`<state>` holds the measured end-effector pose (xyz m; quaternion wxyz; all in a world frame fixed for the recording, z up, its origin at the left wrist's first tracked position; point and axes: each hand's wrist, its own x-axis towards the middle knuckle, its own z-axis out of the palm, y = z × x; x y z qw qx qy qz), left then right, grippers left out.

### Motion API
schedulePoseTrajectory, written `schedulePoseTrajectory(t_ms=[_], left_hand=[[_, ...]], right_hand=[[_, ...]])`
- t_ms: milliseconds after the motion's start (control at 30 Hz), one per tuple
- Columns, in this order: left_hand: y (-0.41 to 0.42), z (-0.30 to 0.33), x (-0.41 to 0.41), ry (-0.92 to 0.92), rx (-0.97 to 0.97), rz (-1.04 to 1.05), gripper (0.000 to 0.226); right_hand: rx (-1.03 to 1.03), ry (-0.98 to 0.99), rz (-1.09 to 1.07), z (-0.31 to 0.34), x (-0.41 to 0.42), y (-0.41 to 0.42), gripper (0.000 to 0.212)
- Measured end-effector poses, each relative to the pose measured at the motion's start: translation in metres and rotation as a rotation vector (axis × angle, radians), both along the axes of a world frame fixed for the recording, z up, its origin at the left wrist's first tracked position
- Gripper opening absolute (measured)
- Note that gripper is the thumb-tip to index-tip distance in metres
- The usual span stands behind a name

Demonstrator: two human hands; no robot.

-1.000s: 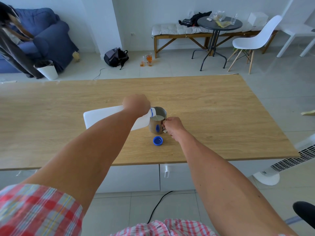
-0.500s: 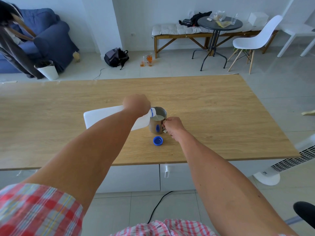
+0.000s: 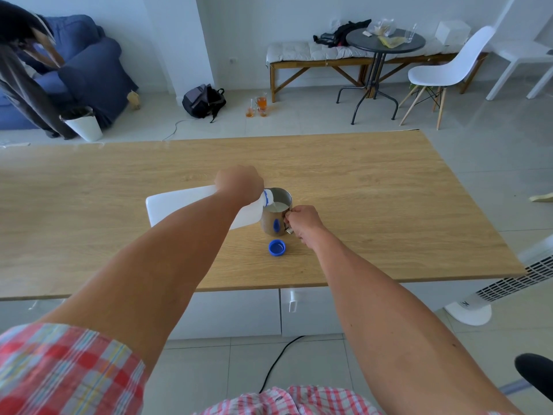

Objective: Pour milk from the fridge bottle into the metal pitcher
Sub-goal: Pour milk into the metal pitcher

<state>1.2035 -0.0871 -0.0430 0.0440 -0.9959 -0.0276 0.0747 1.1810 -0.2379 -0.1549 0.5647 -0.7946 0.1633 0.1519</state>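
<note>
A white plastic milk bottle lies tipped almost flat over the wooden table, its blue-ringed neck over the rim of the metal pitcher. My left hand grips the bottle near its neck. Milk runs from the mouth into the pitcher, which shows white milk inside. My right hand holds the pitcher's handle on its right side. The blue bottle cap lies on the table just in front of the pitcher.
Beyond the table's far edge are a blue sofa, a white bin, a black backpack, a bench, a round table and a white chair. A white fan stands at the right.
</note>
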Motion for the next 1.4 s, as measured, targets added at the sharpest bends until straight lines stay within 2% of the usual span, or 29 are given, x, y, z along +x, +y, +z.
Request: schedulePoseTrajectory(t_ms=[767,933,1233,1400], left_hand=[[0.002,0.000,-0.003,0.001,-0.025,0.023,0.022],[0.008,-0.004,-0.008,-0.006,-0.137,0.088,0.024],[0.025,-0.016,-0.026,-0.031,-0.447,0.277,0.030],[0.044,-0.005,-0.036,-0.094,-0.589,0.380,0.032]], right_hand=[[-0.008,0.016,-0.001,0.007,-0.006,0.000,0.018],[-0.037,0.014,0.005,0.008,-0.006,0.000,0.020],[-0.073,0.033,0.000,0.017,-0.015,-0.002,0.025],[-0.152,-0.020,-0.003,0.015,-0.019,-0.002,0.025]])
